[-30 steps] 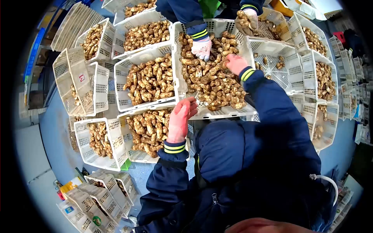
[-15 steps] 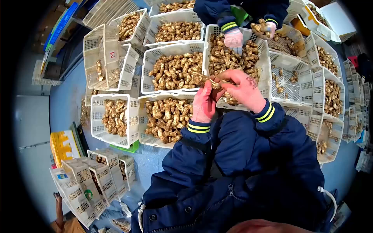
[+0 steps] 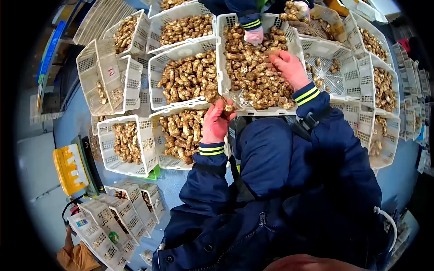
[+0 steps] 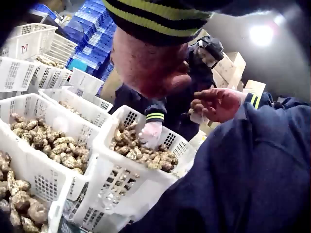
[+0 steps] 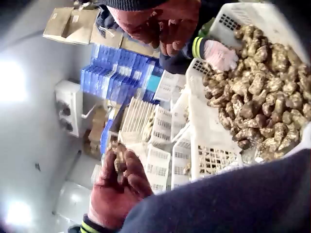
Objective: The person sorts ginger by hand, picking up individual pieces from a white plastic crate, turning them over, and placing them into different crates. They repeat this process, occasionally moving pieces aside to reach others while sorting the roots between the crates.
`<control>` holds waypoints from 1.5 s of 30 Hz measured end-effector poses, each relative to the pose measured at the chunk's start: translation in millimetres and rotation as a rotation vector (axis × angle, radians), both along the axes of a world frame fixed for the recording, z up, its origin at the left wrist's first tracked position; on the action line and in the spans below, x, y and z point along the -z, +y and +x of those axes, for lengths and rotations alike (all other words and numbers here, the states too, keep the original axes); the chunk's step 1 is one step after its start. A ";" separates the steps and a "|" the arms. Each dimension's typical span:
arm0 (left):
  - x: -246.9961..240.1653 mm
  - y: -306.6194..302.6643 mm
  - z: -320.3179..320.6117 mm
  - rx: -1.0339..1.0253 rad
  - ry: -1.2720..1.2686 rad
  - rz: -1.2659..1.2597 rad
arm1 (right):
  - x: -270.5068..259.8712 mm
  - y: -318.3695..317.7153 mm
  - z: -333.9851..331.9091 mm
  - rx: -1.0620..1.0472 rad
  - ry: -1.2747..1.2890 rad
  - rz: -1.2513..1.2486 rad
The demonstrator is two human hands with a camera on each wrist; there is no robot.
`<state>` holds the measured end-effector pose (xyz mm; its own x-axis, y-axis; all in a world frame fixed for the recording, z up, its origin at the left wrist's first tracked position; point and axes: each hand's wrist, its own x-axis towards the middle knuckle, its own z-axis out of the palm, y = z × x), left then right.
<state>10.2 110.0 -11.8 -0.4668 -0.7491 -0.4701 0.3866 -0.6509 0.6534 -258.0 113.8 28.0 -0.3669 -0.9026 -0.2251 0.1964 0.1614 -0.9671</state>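
Note:
In the head view my left hand (image 3: 214, 125) is raised at the near left corner of the middle crate (image 3: 266, 111), gripping a brown mottled mushroom (image 3: 211, 94) between fingers and thumb. The right wrist view shows the same mushroom (image 5: 119, 159) upright in the left hand (image 5: 114, 196). My right hand (image 3: 293, 71) reaches over the heap of mushrooms (image 3: 253, 79), its fingertips pinching a small brown piece (image 3: 272, 53). In the left wrist view that right hand (image 4: 221, 104) has bent fingers, and its piece is partly hidden.
Another person's gloved hand (image 3: 254, 36) reaches into the far part of the middle crate; their other hand (image 3: 301, 10) holds several mushrooms. White crates of mushrooms stand left (image 3: 151, 97) and right (image 3: 359, 90). A sparsely filled crate (image 3: 346, 83) adjoins the middle one.
My hands were together over the near edge of the middle crate and are now apart. The right has moved away over the heap; the left keeps a mushroom raised. The head view has shifted.

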 end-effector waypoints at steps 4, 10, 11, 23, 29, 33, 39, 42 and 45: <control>21.3 10.3 14.4 0.103 -0.024 0.125 | 22.8 2.6 -29.8 0.019 0.005 0.078; 25.8 -27.7 38.6 -0.168 0.251 0.204 | 56.0 -11.8 -42.5 -0.382 0.887 0.325; 22.0 -37.3 39.9 -0.236 0.216 0.178 | 62.9 -23.9 -35.7 -0.447 0.976 0.372; 31.0 -28.9 -2.6 0.107 -0.034 -0.011 | 85.1 -70.1 2.0 -0.643 0.469 0.273; 2.9 -25.3 -24.1 0.231 -0.010 -0.089 | 0.3 -37.5 7.8 -0.736 -0.330 0.023; -19.6 -17.3 -34.8 0.276 0.005 -0.116 | -4.2 -34.7 37.2 -0.822 -0.201 -0.024; -10.3 -4.1 -26.8 0.156 -0.101 -0.065 | 21.9 -42.7 -1.1 -0.426 -0.130 0.038; 4.2 0.4 -11.6 0.175 -0.043 -0.012 | 64.9 -42.5 -47.2 -0.093 -0.147 0.133; 2.7 -15.7 -0.2 0.137 0.005 0.015 | 97.9 -42.4 -66.4 -0.353 0.580 0.454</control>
<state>10.0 94.3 -14.5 -0.5670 -0.6708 -0.4780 0.2965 -0.7076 0.6414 -324.4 71.4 -69.8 -0.2489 -0.8532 -0.4583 -0.4510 0.5209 -0.7247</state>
